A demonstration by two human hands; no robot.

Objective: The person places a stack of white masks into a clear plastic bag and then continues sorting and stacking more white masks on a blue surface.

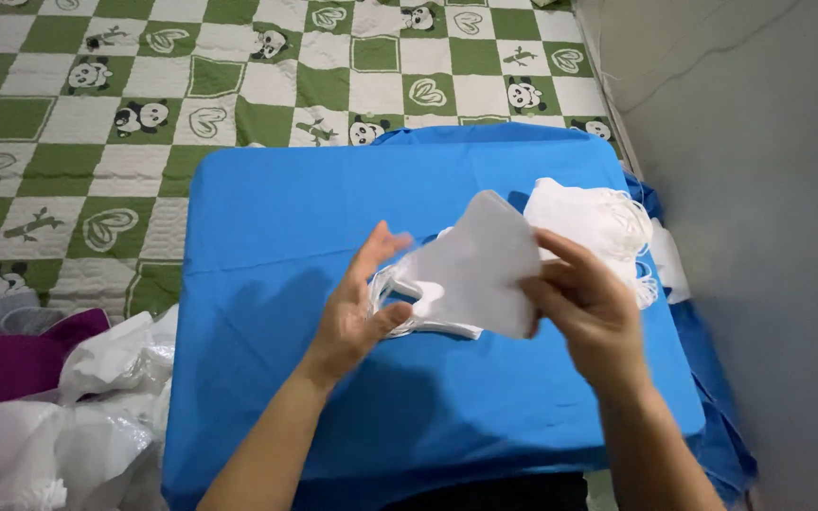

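Head view: two hands lift one white folded face mask over a blue-covered table. Left hand pinches its lower left corner, right hand grips its right edge. Its long axis runs diagonally, tip pointing up. Beyond the right hand lies one mask pile; count unclear.

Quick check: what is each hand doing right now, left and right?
Left hand: fingers spread, touching the white face mask's left edge and ear loops; firm grip cannot be told.
Right hand: closed on the same mask's right edge, pinching it.
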